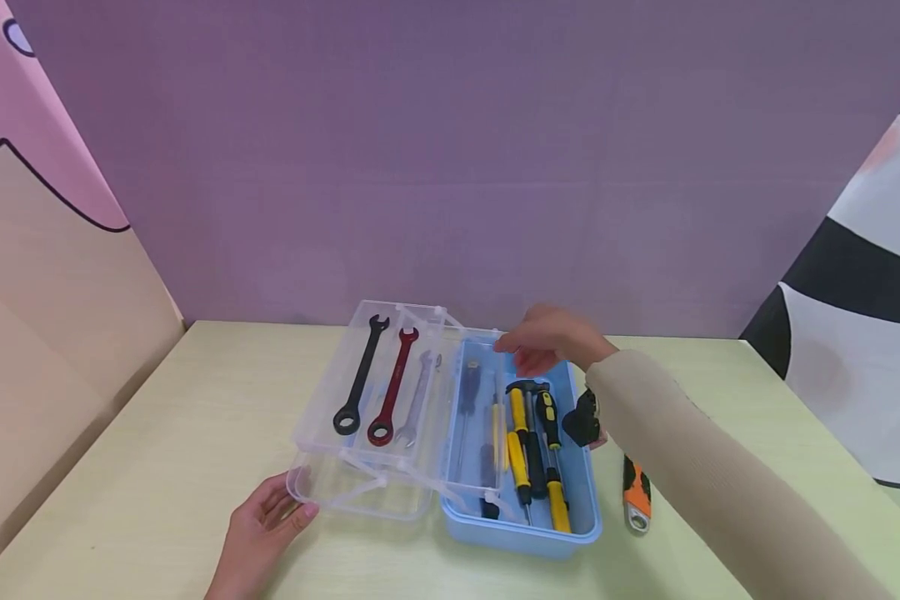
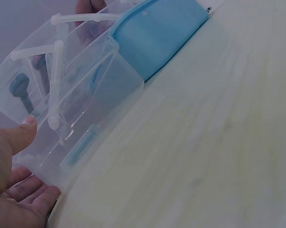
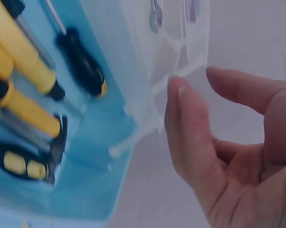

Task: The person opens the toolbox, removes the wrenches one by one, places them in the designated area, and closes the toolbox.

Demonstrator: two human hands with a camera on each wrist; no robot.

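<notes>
Purple backdrop cloth hangs behind a pale yellow-green bench, where a blue toolbox stands with its clear cantilever trays swung out to the left; the upper tray carries a black wrench, a red wrench and a silver wrench, while yellow-handled screwdrivers lie in the blue base and an orange tool lies on the bench just to its right. From the head view, the left hand cups the near corner of the lower tray, and the right hand reaches over the far rim of the box. At the left wrist, that hand shows a released grip, thumb and straight fingers resting against the clear wall, curled round nothing. At the right wrist, the other hand is also released, its fingertips at a thin white hinge arm beside a black screwdriver. The risks, as I judge them: uneven pushing could twist the slim hinge arms, a tilted tray could send the loose wrenches sliding off, and folding trays could pinch a fingertip.
</notes>
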